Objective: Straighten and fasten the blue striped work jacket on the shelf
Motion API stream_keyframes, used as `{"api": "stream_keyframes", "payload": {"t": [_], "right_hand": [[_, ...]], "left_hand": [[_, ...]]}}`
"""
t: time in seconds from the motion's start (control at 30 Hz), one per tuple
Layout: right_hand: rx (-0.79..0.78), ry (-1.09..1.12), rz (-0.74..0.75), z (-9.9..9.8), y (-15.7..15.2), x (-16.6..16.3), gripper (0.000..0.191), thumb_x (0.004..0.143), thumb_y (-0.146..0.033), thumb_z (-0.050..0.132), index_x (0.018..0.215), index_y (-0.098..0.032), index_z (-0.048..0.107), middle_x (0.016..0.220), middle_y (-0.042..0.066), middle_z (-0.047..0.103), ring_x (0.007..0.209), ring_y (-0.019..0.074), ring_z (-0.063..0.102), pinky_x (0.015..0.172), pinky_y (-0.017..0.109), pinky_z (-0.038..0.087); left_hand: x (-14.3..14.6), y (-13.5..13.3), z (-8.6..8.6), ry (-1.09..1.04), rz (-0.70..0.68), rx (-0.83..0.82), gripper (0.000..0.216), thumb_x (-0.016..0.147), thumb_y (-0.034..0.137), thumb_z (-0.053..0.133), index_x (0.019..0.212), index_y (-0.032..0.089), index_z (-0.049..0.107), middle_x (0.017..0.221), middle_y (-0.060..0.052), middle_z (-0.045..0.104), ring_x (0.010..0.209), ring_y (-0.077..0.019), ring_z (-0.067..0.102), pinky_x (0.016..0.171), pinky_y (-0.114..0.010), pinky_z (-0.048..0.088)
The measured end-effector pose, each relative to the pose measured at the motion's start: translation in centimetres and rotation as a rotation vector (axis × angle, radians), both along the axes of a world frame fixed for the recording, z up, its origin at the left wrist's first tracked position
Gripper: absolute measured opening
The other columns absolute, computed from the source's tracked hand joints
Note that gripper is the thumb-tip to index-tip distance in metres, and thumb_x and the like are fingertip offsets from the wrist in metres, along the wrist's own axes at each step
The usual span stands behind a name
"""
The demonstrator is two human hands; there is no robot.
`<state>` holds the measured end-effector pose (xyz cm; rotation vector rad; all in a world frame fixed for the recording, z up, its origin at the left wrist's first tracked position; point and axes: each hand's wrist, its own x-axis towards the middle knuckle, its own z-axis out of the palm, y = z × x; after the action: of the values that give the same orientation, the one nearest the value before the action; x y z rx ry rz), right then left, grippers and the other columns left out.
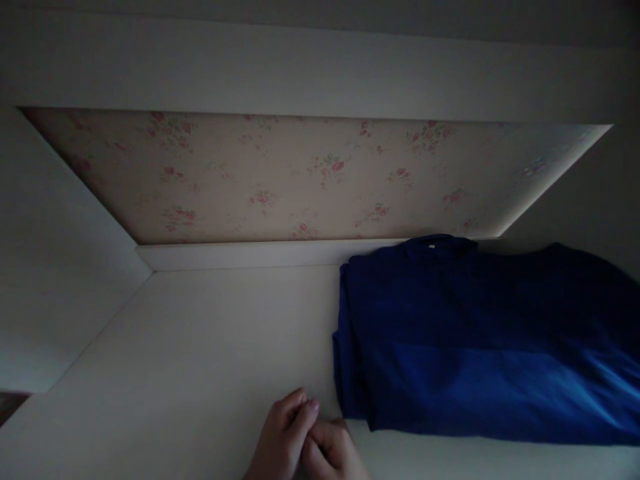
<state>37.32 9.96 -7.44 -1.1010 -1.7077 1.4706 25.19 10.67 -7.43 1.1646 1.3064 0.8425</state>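
Item: folded blue garment [480, 340], lying flat on a white shelf [200, 347] at the right of the frame, its collar toward the back, its near left corner just beside your hands. It already looks folded and set in place, as far as this dim view shows; the shelf to its left is bare.

Item: your left hand [285, 440], bottom centre of the frame, fingers curled over the right one, holding nothing that can be seen.

Item: your right hand [333, 453], pressed against the left, its fingertips close to the garment's corner; whether its grip touches the cloth you cannot tell from here, and it looks closed rather than spread.

Item: floral back panel [300, 180], pink sprigs on cream, upper middle of the frame.

Item: white side wall [55, 267], at left.
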Motion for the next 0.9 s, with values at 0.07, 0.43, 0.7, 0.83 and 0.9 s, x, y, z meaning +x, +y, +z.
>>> {"api": "stream_keyframes", "payload": {"t": [0.07,0.43,0.7,0.83,0.9], "right_hand": [[-0.011,-0.005,0.0,-0.01,0.0,0.02,0.03,0.083,-0.04,0.041,0.061,-0.02,0.036,0.055,-0.004,0.031,0.053,0.0093,0.03,0.047,0.023,0.023],[0.009,0.02,-0.011,0.39,-0.1,-0.04,0.027,0.081,-0.035,0.042,0.06,-0.02,0.035,0.054,-0.005,0.029,0.052,0.0088,0.028,0.046,0.023,0.022],[0.009,0.013,-0.007,-0.07,-0.23,0.05,0.029,0.082,-0.036,0.043,0.059,-0.021,0.034,0.053,-0.006,0.027,0.05,0.0083,0.027,0.045,0.023,0.021],[0.012,0.009,-0.011,-0.17,-0.2,-0.05,0.028,0.082,-0.036,0.041,0.06,-0.02,0.035,0.054,-0.005,0.03,0.052,0.0089,0.03,0.047,0.023,0.023],[0.007,0.01,-0.013,0.11,-0.15,-0.1,0.027,0.081,-0.035,0.041,0.059,-0.02,0.035,0.054,-0.005,0.03,0.052,0.009,0.03,0.047,0.023,0.023]], "left_hand": [[0.02,0.0,-0.02,0.0,0.003,-0.005,0.052,0.078,0.069,0.05,0.061,0.023,0.033,0.058,0.007,0.027,0.057,-0.0124,0.03,0.055,-0.026,0.028],[-0.1,-0.32,-0.35,0.022,0.065,-0.024,0.049,0.075,0.068,0.054,0.06,0.023,0.041,0.059,0.004,0.036,0.061,-0.0155,0.04,0.058,-0.027,0.035],[0.07,-0.2,-0.27,0.004,0.055,-0.023,0.049,0.077,0.065,0.053,0.06,0.024,0.033,0.058,0.006,0.027,0.058,-0.013,0.031,0.056,-0.026,0.03],[0.01,-0.04,-0.24,0.003,0.028,-0.02,0.048,0.078,0.064,0.051,0.06,0.024,0.032,0.058,0.007,0.027,0.058,-0.0127,0.03,0.056,-0.027,0.029],[-0.1,0.0,-0.23,0.019,0.02,-0.01,0.046,0.078,0.063,0.051,0.061,0.024,0.033,0.058,0.006,0.029,0.059,-0.0129,0.032,0.057,-0.027,0.029]]}}
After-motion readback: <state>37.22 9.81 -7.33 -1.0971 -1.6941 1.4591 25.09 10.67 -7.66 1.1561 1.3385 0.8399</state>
